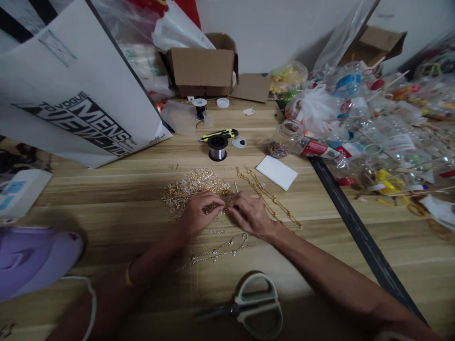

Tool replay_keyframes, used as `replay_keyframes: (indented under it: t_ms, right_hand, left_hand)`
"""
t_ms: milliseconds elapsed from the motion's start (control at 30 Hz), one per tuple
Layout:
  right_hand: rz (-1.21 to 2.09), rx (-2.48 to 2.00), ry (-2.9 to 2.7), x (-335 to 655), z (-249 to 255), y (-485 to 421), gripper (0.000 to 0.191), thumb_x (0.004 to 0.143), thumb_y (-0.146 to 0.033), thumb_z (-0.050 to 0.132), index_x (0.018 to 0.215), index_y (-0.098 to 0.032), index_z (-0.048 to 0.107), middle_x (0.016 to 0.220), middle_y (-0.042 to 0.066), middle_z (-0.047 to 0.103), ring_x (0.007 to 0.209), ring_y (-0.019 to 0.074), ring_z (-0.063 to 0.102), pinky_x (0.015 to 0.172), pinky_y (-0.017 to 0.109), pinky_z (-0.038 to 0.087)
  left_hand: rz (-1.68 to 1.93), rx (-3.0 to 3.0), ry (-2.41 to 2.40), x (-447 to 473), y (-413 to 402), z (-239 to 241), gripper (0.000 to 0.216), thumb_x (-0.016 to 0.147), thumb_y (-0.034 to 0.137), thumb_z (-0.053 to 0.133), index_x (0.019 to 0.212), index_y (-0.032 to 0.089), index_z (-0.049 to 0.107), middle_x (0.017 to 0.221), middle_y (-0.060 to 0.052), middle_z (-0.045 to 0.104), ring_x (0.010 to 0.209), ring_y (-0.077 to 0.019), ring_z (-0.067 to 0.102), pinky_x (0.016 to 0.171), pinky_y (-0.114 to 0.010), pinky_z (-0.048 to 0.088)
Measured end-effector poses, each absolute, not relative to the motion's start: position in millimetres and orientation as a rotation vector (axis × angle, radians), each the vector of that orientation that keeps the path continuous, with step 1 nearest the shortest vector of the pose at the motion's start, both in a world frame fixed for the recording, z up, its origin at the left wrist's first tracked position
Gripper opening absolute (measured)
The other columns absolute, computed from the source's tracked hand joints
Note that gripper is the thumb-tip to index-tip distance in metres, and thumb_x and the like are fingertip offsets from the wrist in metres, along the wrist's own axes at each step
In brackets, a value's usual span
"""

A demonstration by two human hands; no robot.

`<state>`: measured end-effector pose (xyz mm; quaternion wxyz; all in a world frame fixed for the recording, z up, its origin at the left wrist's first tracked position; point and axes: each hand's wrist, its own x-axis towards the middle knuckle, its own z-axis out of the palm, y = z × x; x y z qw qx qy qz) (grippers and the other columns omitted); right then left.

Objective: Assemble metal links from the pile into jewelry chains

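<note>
My left hand [197,214] and my right hand [249,214] meet at the middle of the wooden table [106,222], fingertips pinched together on a small gold bead piece [219,205] between them. Just behind the hands lies a heap of gold beads and charms [192,185]. A silver bead strand [216,250] lies in front of the hands. Two gold chains [266,195] run off to the right past my right hand.
Grey-handled scissors [254,305] lie near the front edge. A wire spool [217,148], yellow utility knife [219,135], white card [277,172] and bead jar [284,139] sit behind. A white printed bag [71,94] stands left, a cardboard box [202,66] behind, plastic clutter [384,128] right.
</note>
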<state>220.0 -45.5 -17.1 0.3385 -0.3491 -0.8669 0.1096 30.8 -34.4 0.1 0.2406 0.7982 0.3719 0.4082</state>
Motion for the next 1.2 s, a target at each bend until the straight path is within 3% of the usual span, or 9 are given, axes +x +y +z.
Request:
replay_keyframes:
  t_ms: [1200]
  right_hand:
    - [0.305,-0.917,-2.242,219.8,-18.3,-45.6,0.009,0.091,-0.021,0.045,0.094,-0.018,0.053,0.083,0.005,0.059,0.072,0.0142,0.056,0.061,0.025,0.042]
  left_hand:
    - [1.11,2.18,1.029,30.6,-34.6,-0.1,0.008,0.076,0.011,0.062,0.072,0.017,0.065,0.071,-0.004,0.069,0.068,-0.0153,0.062,0.067,-0.028,0.049]
